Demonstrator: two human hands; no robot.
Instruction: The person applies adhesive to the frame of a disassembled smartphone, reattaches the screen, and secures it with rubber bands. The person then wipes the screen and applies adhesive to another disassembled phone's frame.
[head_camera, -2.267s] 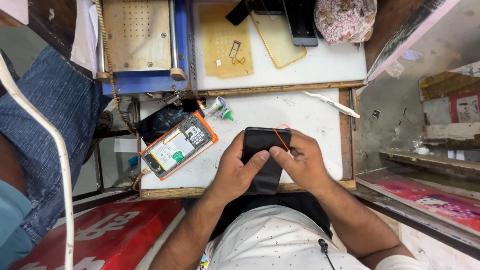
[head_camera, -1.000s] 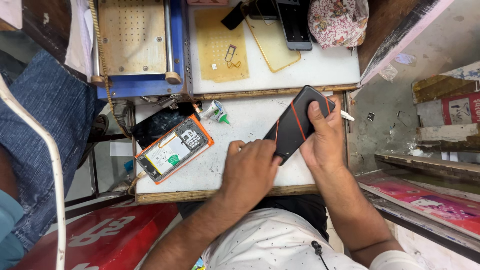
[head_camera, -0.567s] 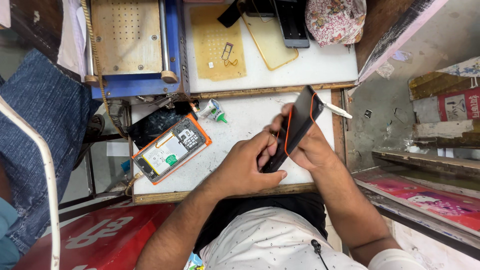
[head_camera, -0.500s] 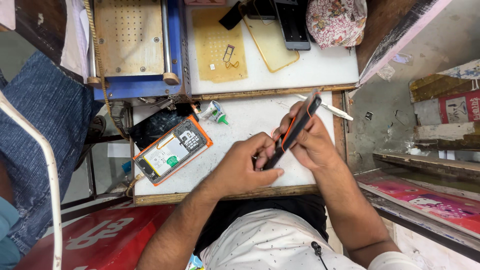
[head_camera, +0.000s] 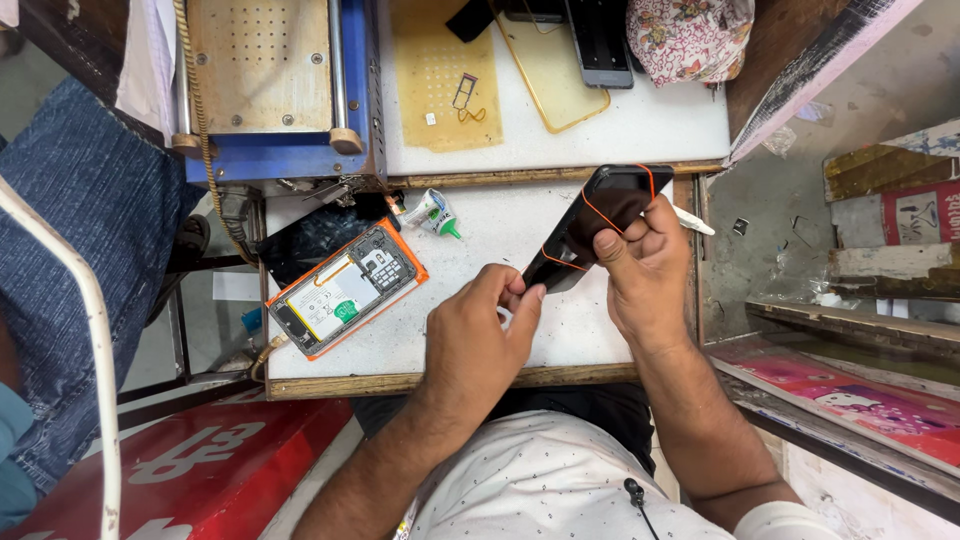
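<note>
Over white bench | R hand + L hand grip glossy black phone

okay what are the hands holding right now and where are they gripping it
Both hold one black phone with thin orange bands, tilted above the white worktop. The right hand grips its upper half, thumb across the face; the left hand pinches its lower corner.

Both forearms reach forward; left hand pinches with fingers, right hand curls in a grip.
</note>
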